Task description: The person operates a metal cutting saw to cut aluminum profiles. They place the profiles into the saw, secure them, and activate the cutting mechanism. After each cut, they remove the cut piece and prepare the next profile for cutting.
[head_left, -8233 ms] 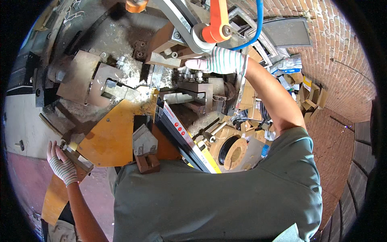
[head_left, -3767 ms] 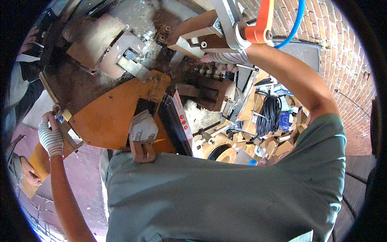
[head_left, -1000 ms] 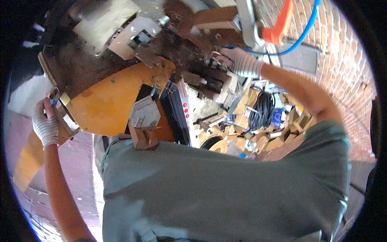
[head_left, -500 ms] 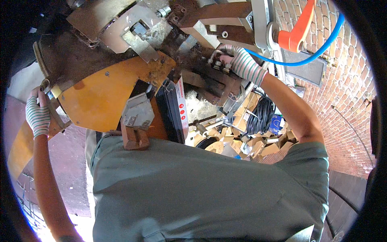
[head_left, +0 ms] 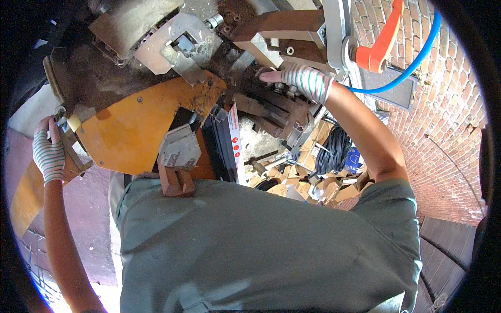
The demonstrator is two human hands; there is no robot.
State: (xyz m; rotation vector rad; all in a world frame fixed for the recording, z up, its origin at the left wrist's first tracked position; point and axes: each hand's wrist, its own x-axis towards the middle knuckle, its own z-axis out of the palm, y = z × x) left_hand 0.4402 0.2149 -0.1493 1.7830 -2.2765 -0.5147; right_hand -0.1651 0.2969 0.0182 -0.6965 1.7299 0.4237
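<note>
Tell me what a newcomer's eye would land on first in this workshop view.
The big orange guard plate at centre left, dusted with rust-coloured grit along its top edge. Next, the two striped gloves: the right hand reaches into the machine's dark metal block at top centre, and the left hand grips a lever at the far left. An orange handle and blue hose stand out at upper right against the brick wall.

Left hand (head_left: 48,154) closed round a metal lever (head_left: 70,141), palm side and lever's lower end hidden behind glove and orange guard plate (head_left: 133,133). Right hand (head_left: 302,81) fingertips buried among dark machine blocks (head_left: 271,107); contact unclear. Orange handle (head_left: 380,44) cut off by the top edge. Blue hose (head_left: 412,65) ends out of sight. Cardboard scraps (head_left: 313,182) half covered by the grey-green shirt (head_left: 261,245).
</note>
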